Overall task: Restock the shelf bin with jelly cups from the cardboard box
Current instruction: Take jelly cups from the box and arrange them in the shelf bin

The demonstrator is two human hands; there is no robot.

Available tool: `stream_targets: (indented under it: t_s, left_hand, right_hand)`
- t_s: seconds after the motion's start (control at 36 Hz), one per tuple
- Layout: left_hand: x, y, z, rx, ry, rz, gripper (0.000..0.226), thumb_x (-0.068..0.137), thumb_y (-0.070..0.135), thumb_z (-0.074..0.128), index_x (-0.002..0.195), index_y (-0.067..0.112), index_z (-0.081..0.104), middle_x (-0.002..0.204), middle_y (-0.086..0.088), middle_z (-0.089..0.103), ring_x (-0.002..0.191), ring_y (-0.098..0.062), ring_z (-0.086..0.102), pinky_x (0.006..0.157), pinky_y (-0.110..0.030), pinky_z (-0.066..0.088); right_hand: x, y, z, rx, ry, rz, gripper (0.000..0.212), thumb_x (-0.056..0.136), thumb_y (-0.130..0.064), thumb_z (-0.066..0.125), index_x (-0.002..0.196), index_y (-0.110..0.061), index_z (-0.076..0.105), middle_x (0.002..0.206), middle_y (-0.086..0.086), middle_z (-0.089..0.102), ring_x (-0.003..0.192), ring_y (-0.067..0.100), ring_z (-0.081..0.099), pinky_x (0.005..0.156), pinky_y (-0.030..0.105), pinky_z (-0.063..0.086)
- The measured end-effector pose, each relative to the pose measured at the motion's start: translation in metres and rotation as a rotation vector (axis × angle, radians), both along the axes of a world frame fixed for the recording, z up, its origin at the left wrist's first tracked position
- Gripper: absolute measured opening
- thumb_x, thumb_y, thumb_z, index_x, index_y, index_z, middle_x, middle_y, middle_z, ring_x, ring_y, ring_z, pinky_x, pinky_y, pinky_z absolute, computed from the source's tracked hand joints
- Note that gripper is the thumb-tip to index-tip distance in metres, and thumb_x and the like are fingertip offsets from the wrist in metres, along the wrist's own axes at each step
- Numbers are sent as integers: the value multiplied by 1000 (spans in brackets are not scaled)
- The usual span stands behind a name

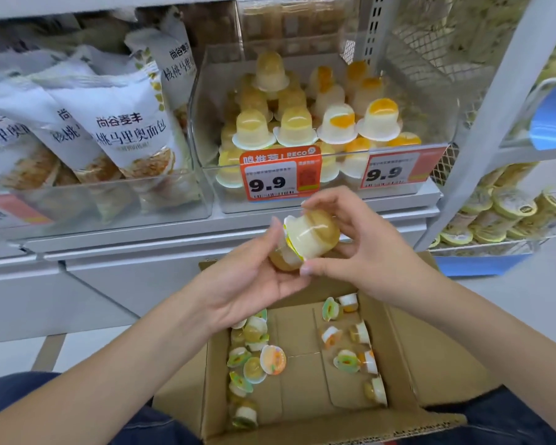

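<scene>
Overhead, a pale grey metal shelf [302, 226] is filling the upper half of the view, with a second rack [507, 220] of round tubs standing to its right over a light floor. On the shelf a clear plastic bin [206, 130] is sitting in the middle, stacked with domed jelly cups [318, 123], yellow ones to the left and white ones with orange centres to the right. Two orange price tags [280, 175] reading 9.9 are hanging on its front wall. Just beside it on the left, another clear bin is holding white bread bags [109, 123] printed with dark characters.

Below the shelf an open brown cardboard box [430, 364] is resting between the person's knees in dark jeans, its flaps folded outward. Loose jelly cups [254, 358] are lying scattered along its left and right sides on the bare corrugated bottom.

Both forearms are reaching up from the bottom corners and meeting above the box, in front of the shelf edge. The left hand [247, 277] is lying palm up, fingers gently curled beneath a yellowish cup [283, 261]. The right hand [357, 242] is arching over from the right, thumb and fingertips pinching a second glossy, translucent cup [315, 232] lying on its side, lid against the first one's lid.
</scene>
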State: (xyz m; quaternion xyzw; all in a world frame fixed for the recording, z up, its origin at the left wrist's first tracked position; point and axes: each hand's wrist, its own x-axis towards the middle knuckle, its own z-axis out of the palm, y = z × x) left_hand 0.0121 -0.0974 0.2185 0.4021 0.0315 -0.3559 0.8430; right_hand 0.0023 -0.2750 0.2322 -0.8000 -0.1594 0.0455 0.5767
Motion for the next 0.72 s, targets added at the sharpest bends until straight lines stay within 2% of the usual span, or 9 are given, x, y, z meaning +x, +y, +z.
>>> stream_targets:
  t_s: [0.06, 0.17, 0.25, 0.33, 0.39, 0.47, 0.61, 0.67, 0.72]
  left_hand:
    - [0, 2, -2, -14, -44, -15, 67, 62, 22, 86, 119, 2, 58, 118, -20, 62, 102, -25, 64, 87, -34, 55]
    - [-1, 2, -1, 113, -95, 38, 61, 59, 2, 84, 114, 1, 57, 105, -17, 67, 91, -22, 68, 71, -28, 57]
    - [-1, 4, -2, 135, -122, 29, 65, 54, 12, 83, 113, 0, 60, 103, -16, 69, 89, -22, 69, 70, -27, 56]
    - [-1, 7, -4, 106, -95, 29, 75, 51, 18, 90, 116, -3, 60, 113, -22, 65, 99, -27, 67, 76, -33, 57]
    - [0, 8, -4, 79, -64, 9, 69, 49, 18, 91, 110, 0, 66, 113, -22, 65, 100, -28, 66, 76, -34, 57]
    - [3, 9, -4, 82, -23, -28, 62, 41, 19, 95, 97, 5, 73, 104, -18, 69, 92, -24, 69, 72, -31, 58]
    - [8, 10, -3, 63, -17, -58, 62, 39, 24, 96, 95, 7, 74, 104, -15, 69, 92, -21, 69, 73, -29, 58]
    - [11, 10, 5, 131, -97, -96, 61, 46, 31, 93, 101, 11, 73, 108, -11, 70, 96, -19, 68, 78, -30, 57]
    - [16, 11, 15, 357, -261, -134, 67, 58, 39, 87, 116, 16, 63, 114, -4, 69, 103, -16, 66, 85, -34, 56]
  right_hand:
    - [2, 0, 0, -76, -20, 23, 64, 66, -19, 86, 118, -35, 53, 113, -18, 60, 111, 7, 58, 93, 41, 52]
    - [5, 4, -1, -153, -52, 53, 64, 66, -22, 86, 119, -38, 56, 111, -28, 58, 109, 2, 56, 94, 37, 50]
    - [6, 5, -1, -176, -65, 79, 67, 65, -24, 87, 122, -39, 55, 111, -30, 57, 110, 0, 55, 95, 36, 49]
    - [9, 4, 0, -195, -34, 143, 74, 63, -27, 87, 128, -37, 52, 118, -24, 57, 115, 2, 54, 98, 36, 49]
    - [11, 3, 1, -213, -38, 167, 76, 65, -24, 87, 130, -36, 51, 122, -23, 56, 118, 1, 52, 99, 33, 48]
    - [14, 2, 0, -250, -115, 139, 68, 66, -21, 86, 125, -36, 55, 123, -23, 57, 117, -3, 52, 98, 26, 46]
    - [16, 4, 2, -238, -138, 73, 64, 63, -24, 87, 120, -34, 60, 113, -23, 63, 108, -3, 57, 89, 13, 44]
    - [19, 2, 7, -196, -121, 34, 60, 61, -26, 85, 116, -31, 63, 110, -20, 65, 104, -1, 60, 89, 17, 47]
    - [26, -2, 16, -134, -118, -37, 57, 59, -28, 87, 112, -31, 65, 108, -17, 67, 101, 1, 62, 90, 24, 51]
